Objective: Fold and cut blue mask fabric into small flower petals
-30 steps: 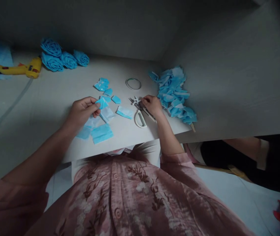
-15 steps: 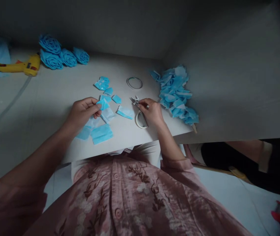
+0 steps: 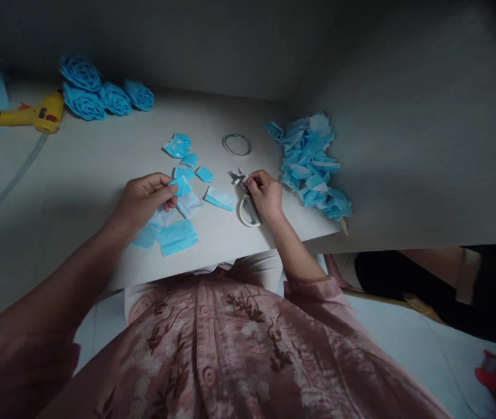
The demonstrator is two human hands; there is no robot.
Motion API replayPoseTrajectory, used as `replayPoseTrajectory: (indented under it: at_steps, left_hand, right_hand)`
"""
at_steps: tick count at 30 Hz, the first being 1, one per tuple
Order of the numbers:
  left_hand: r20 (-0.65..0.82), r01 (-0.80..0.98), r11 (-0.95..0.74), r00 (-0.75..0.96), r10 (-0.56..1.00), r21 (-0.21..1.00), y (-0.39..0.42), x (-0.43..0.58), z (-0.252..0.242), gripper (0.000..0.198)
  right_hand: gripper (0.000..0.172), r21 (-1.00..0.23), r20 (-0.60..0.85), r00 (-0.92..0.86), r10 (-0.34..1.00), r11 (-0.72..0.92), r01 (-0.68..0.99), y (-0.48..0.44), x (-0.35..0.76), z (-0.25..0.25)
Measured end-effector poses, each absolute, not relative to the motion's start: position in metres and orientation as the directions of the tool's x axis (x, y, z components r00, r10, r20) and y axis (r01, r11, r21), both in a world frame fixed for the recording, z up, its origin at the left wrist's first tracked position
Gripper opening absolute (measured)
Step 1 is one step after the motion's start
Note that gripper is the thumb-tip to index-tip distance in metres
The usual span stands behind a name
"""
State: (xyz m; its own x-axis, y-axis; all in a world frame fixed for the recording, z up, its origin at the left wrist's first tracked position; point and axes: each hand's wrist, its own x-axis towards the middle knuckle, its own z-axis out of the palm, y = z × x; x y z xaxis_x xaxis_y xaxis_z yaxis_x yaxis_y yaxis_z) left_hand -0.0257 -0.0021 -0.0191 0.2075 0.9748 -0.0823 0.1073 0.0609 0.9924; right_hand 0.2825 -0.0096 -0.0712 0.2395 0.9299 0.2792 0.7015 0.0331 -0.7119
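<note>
My left hand (image 3: pixel 143 198) pinches a small blue paper piece (image 3: pixel 181 185) between thumb and fingers, just above the white table (image 3: pixel 99 169). My right hand (image 3: pixel 265 195) is closed on a pair of white-handled scissors (image 3: pixel 248 203), whose blades point away from me and lie on the table. Cut blue paper pieces (image 3: pixel 178 235) lie under and around my left hand. More small blue scraps (image 3: pixel 178 145) sit a little farther back.
A heap of blue paper pieces (image 3: pixel 313 166) lies to the right of my right hand. Three blue paper roses (image 3: pixel 99 93) and a yellow glue gun (image 3: pixel 34 113) are at the far left. A thin wire ring (image 3: pixel 236 144) lies behind the scissors. Another person's arm (image 3: pixel 439 267) shows at lower right.
My right hand has slid from beside the scissors onto them and closed around the blades' base. My left hand keeps its pinch on the blue piece.
</note>
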Motion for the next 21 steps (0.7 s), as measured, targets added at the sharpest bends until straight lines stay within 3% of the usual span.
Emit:
replayPoseTrajectory:
  at_steps: [3, 6, 8, 10, 13, 18, 21]
  left_hand:
    - [-0.079, 0.091, 0.060, 0.227, 0.971, 0.994, -0.003, -0.026, -0.020, 0.011]
    - [-0.076, 0.091, 0.053, 0.271, 0.960, 0.994, -0.005, -0.024, -0.016, 0.015]
    - [-0.073, 0.086, 0.049, 0.312, 0.947, 0.995, -0.006, -0.024, -0.014, 0.015]
    - [-0.078, 0.078, 0.054, 0.351, 0.933, 0.995, -0.006, -0.024, -0.013, 0.016]
    - [-0.100, 0.070, 0.078, 0.393, 0.914, 0.994, -0.006, -0.024, -0.015, 0.017]
    - [-0.109, 0.038, 0.102, 0.439, 0.892, 0.994, -0.006, -0.024, -0.014, 0.015]
    - [-0.117, 0.033, 0.114, 0.454, 0.884, 0.993, -0.007, -0.023, -0.012, 0.013]
  right_hand:
    - [0.017, -0.847, 0.294, 0.272, 0.916, 0.118, 0.518, -0.012, 0.282, -0.071]
    - [0.022, -0.843, 0.413, 0.254, 0.875, 0.262, 0.469, -0.021, 0.270, -0.058]
    - [0.021, -0.708, 0.585, 0.134, 0.800, 0.423, 0.566, -0.030, 0.256, -0.043]
    - [0.013, -0.475, 0.766, -0.052, 0.640, 0.620, 0.625, -0.035, 0.239, -0.028]
    - [0.012, -0.208, 0.873, -0.245, 0.422, 0.777, 0.594, -0.036, 0.217, -0.015]
    - [0.019, -0.024, 0.884, -0.372, 0.283, 0.822, 0.568, -0.027, 0.197, -0.021]
    - [0.016, 0.031, 0.865, -0.414, 0.283, 0.795, 0.606, -0.023, 0.196, -0.029]
